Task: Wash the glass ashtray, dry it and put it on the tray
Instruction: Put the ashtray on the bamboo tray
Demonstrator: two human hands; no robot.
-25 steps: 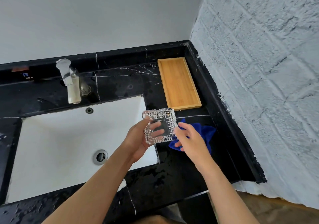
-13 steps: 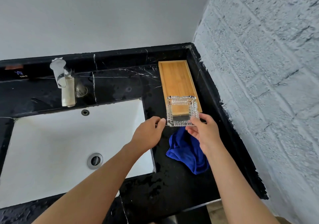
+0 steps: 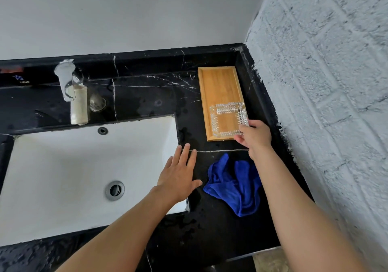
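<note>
The square cut-glass ashtray point(image 3: 227, 119) is over the near end of the wooden tray point(image 3: 219, 87), which lies on the black counter in the back right corner. My right hand point(image 3: 254, 135) pinches the ashtray's near right corner with thumb and fingers. I cannot tell whether the ashtray rests on the tray or hangs just above it. My left hand point(image 3: 181, 172) is flat with fingers spread, hovering over the sink's right edge and holding nothing.
A crumpled blue cloth point(image 3: 235, 184) lies on the wet black marble counter point(image 3: 210, 229) just under my right forearm. The white sink point(image 3: 63, 166) with its drain point(image 3: 115, 190) fills the left. A chrome tap point(image 3: 71, 91) stands behind it. A rough white wall point(image 3: 325, 104) closes the right side.
My right hand carried the ashtray from near the sink's right edge onto the tray's near end. My left hand let go of it, drew back and opened. The cloth was left on the counter.
</note>
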